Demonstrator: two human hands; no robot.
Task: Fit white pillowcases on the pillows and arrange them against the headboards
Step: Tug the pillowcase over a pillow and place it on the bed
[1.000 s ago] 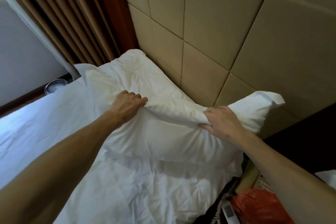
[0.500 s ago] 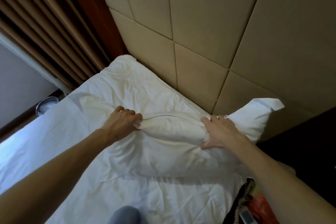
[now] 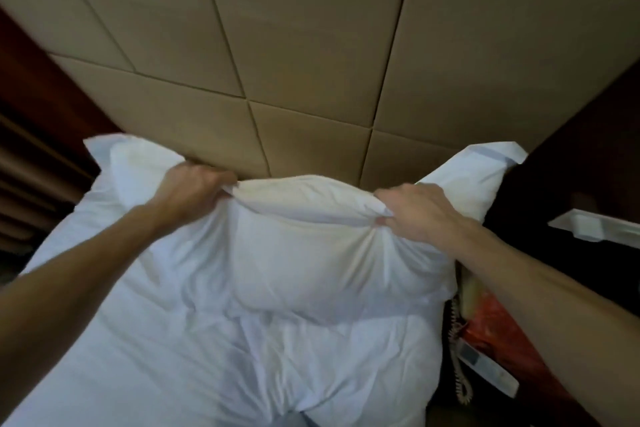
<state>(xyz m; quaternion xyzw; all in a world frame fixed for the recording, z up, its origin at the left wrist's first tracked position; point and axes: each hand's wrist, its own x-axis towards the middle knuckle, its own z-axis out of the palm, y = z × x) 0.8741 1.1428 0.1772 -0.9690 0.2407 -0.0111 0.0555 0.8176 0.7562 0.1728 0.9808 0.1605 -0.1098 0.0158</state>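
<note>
While propped up on the bed sheet (image 3: 156,340), gripped at top edge from both sides: white pillow (image 3: 304,253) in its pillowcase (image 3: 346,288), lower part resting on sheet, top just in front of padded beige headboard (image 3: 311,45). Cannot tell if touching it.

L hand (image 3: 194,187) approx. at left third of top edge: fingers curled tight together, clamped on a bunch of pillowcase fabric, knuckles toward headboard. R hand (image 3: 419,211) at right third: fingers also curled, pinching fabric into a gathered knot w/ creases running out from it. Between both hands, a puffed ridge of pillow, bulging up.

Beyond the hands, two free corners sticking out, left corner (image 3: 114,156) and right corner (image 3: 485,163), both pointing up along headboard. Slight blur, so single fingertips not clear.

Right of bed, low: red bag (image 3: 509,350), phone handset (image 3: 485,367) w/ coiled cord (image 3: 462,388). Further right, on dark surface, small white object (image 3: 595,229) — cannot tell what. Far left: brown curtain (image 3: 27,184) & dark wood.
</note>
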